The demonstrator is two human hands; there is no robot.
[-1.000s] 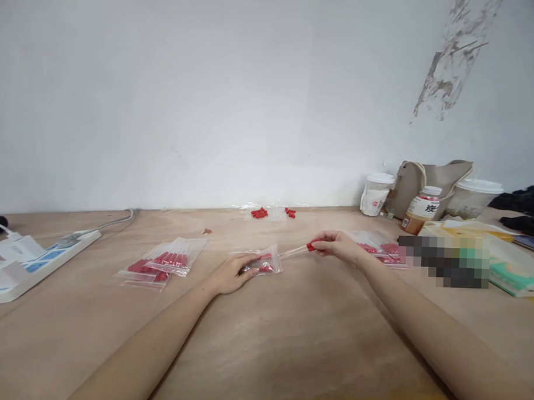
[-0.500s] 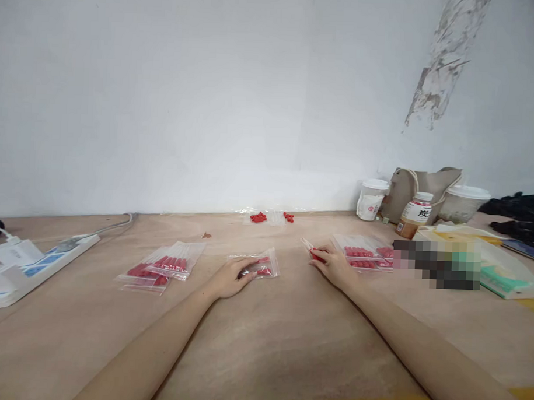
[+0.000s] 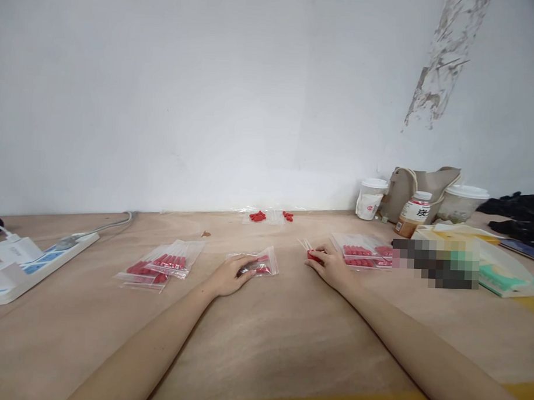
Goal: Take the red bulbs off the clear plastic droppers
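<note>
My left hand (image 3: 230,276) rests on the table with thumb and fingers curled over a clear zip bag (image 3: 271,263). Red tube-shaped pieces show inside that bag. Further right, my right hand (image 3: 331,267) pinches a small bundle of red pieces (image 3: 314,257) with thin pale strands sticking out toward the wall. Right beside its knuckles lie flat clear bags (image 3: 357,253) filled with red pieces. Left of my left hand, several overlapping zip bags (image 3: 168,262) hold similar red pieces.
Loose red bits (image 3: 257,216) lie on clear plastic by the wall. A power strip (image 3: 50,262) with a plugged-in charger sits at the left. On the right stand a paper cup (image 3: 371,199), a bottle (image 3: 413,215), a grey-brown bag (image 3: 401,193) and a lidded tub (image 3: 463,202).
The pale strands at my right hand now fan out apart, and more of the red bundle shows between the fingers. My left hand stays on the bag.
</note>
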